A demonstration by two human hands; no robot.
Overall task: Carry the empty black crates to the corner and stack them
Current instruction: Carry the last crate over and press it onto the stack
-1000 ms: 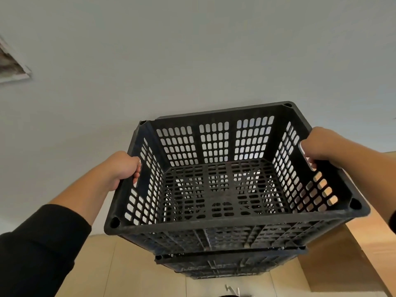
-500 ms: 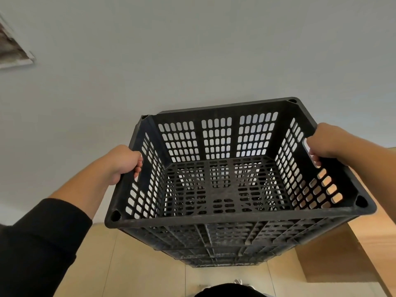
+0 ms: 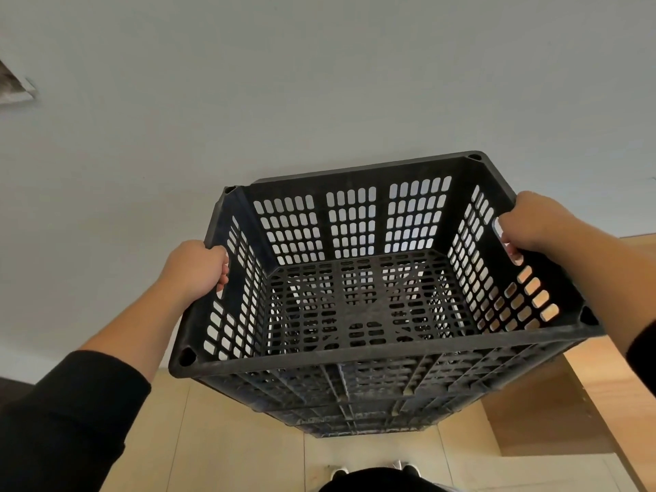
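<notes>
An empty black slatted crate (image 3: 358, 307) fills the middle of the head view, open side up, close to a pale wall. My left hand (image 3: 197, 268) grips its left rim, fingers curled through the handle slot. My right hand (image 3: 529, 221) grips the right rim the same way. Directly beneath it, more black crate (image 3: 355, 417) shows, a stack whose lower part is hidden by the held crate; whether the two touch I cannot tell.
The pale wall (image 3: 319, 83) stands right behind the crates. A light wooden panel (image 3: 610, 392) runs along the right. The tiled floor (image 3: 230, 449) lies below, with my shoes (image 3: 372, 472) at the bottom edge. A framed edge (image 3: 14, 87) hangs at the far left.
The crate in my hands has come down over the stack below; the lower crate's rim, visible a second ago, is now covered. Both hands keep their grip.
</notes>
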